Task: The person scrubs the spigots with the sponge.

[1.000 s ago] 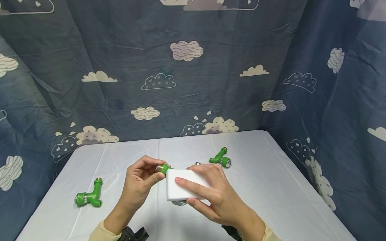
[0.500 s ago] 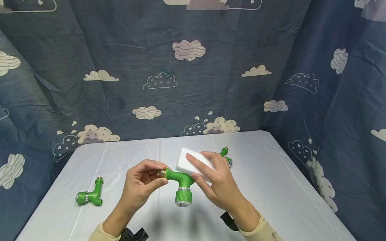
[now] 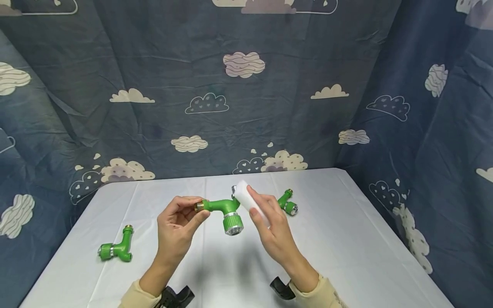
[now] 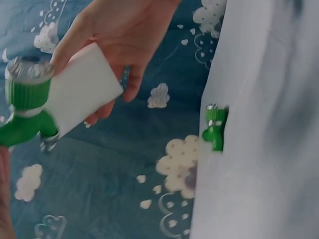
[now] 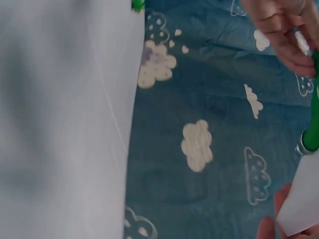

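Note:
My left hand (image 3: 173, 233) pinches the brass threaded end of a green tap (image 3: 221, 206) between thumb and fingers, holding it above the table. The tap's ribbed green knob with a silvery end points down toward me. In my right hand (image 3: 277, 237) is a white sponge block (image 3: 249, 200), gripped on edge and held against the tap's right end, by a small chrome-coloured tip. The left wrist view shows the sponge (image 4: 82, 92) behind the tap (image 4: 30, 94). In the right wrist view, the sponge (image 5: 305, 199) meets the tap's silvery end at the right edge.
A second green tap (image 3: 121, 248) lies on the white-covered table (image 3: 346, 256) at the left. Another green tap (image 3: 289, 205) lies farther back, just right of my right hand and partly hidden by it. A dark cloud-print curtain (image 3: 277, 115) surrounds the table's back and sides.
The sponge has gone from covering the tap's front to its right end, turning from flat-facing to edge-on. My left hand has lifted the tap slightly and shifted it left over the last half second.

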Action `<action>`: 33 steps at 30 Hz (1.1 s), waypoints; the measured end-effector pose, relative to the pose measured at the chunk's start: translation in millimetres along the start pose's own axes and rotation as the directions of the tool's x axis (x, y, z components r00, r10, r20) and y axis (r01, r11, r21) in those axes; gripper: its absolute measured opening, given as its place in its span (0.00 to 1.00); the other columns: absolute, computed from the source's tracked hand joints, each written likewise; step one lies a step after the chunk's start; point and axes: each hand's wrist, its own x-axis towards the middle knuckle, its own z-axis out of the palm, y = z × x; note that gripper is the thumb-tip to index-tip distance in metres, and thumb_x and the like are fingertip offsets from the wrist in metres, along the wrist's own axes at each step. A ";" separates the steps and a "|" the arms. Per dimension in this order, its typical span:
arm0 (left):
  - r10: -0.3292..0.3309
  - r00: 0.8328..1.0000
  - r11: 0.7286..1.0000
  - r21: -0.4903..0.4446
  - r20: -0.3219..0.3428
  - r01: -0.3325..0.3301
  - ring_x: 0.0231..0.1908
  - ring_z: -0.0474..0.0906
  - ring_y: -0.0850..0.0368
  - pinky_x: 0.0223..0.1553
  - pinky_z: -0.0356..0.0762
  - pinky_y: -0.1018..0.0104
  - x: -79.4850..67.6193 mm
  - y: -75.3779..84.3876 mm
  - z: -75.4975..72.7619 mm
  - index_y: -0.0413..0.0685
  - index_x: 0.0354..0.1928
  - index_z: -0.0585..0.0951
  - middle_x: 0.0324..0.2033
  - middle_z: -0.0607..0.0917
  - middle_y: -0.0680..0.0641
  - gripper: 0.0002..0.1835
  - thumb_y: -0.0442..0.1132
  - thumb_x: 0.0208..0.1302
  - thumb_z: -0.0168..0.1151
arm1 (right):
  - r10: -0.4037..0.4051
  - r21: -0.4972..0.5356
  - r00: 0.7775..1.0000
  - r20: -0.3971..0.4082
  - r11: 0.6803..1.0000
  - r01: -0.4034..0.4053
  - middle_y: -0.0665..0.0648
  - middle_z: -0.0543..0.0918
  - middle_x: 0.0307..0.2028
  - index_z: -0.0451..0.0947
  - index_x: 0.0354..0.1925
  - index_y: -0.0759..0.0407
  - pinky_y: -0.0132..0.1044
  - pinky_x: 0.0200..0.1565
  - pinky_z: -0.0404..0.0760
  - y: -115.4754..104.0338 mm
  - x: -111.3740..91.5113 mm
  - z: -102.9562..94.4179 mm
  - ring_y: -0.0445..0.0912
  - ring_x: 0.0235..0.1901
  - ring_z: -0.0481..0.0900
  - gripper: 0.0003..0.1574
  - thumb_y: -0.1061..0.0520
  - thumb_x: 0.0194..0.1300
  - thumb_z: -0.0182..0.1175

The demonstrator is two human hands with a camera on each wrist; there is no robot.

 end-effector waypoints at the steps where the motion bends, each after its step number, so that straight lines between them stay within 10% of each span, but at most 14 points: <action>1: -0.045 0.998 0.999 -0.021 -0.042 0.044 0.45 0.90 0.63 0.49 0.90 0.71 -0.5 -2.1 1.9 0.21 0.47 0.78 0.47 0.89 0.51 0.15 0.16 0.60 0.71 | 0.038 0.028 0.999 0.004 0.999 -0.038 0.53 0.82 0.60 0.71 0.78 0.40 0.43 0.54 0.82 0.4 0.2 1.7 0.44 0.56 0.80 0.32 0.55 0.82 0.57; 5: -0.252 0.958 0.958 -0.177 -0.138 0.227 0.43 0.92 0.57 0.52 0.90 0.64 -3.1 -11.1 12.5 0.31 0.46 0.79 0.45 0.86 0.47 0.11 0.17 0.66 0.67 | 0.149 0.143 0.989 0.006 0.979 -0.148 0.53 0.81 0.60 0.68 0.80 0.37 0.45 0.59 0.78 1.5 4.5 8.5 0.43 0.58 0.77 0.30 0.52 0.85 0.53; 9: -0.402 0.912 0.894 -0.252 -0.086 0.370 0.43 0.93 0.53 0.55 0.90 0.59 -5.6 -17.3 19.4 0.42 0.43 0.80 0.44 0.86 0.47 0.12 0.19 0.68 0.66 | 0.179 0.202 0.983 -0.035 0.965 -0.169 0.55 0.81 0.60 0.68 0.80 0.37 0.44 0.59 0.77 2.3 12.3 13.5 0.43 0.56 0.76 0.30 0.51 0.86 0.52; 17: -0.526 0.841 0.845 -0.040 0.125 0.534 0.39 0.92 0.59 0.46 0.91 0.65 -6.3 -18.3 18.0 0.37 0.61 0.82 0.38 0.92 0.53 0.19 0.28 0.70 0.70 | 0.149 0.211 0.986 -0.077 0.969 -0.130 0.56 0.79 0.62 0.69 0.79 0.36 0.44 0.57 0.76 0.2 25.9 16.7 0.44 0.57 0.76 0.29 0.52 0.86 0.51; 22: -0.566 0.786 0.816 0.035 0.249 0.577 0.41 0.92 0.61 0.43 0.89 0.69 -5.2 -13.1 17.8 0.31 0.69 0.79 0.42 0.95 0.53 0.25 0.33 0.74 0.69 | 0.029 0.178 0.996 -0.084 0.984 -0.014 0.59 0.78 0.63 0.69 0.80 0.43 0.40 0.55 0.79 -2.8 31.1 20.3 0.46 0.57 0.75 0.31 0.57 0.84 0.54; 33: -0.554 0.747 0.753 -0.160 0.368 0.638 0.42 0.92 0.60 0.50 0.89 0.68 0.2 -5.8 16.7 0.20 0.72 0.70 0.49 0.92 0.53 0.27 0.32 0.80 0.60 | -0.335 -0.160 0.935 -0.120 0.935 0.315 0.68 0.74 0.63 0.73 0.76 0.52 0.48 0.49 0.87 1.1 37.5 21.5 0.57 0.59 0.76 0.32 0.39 0.86 0.50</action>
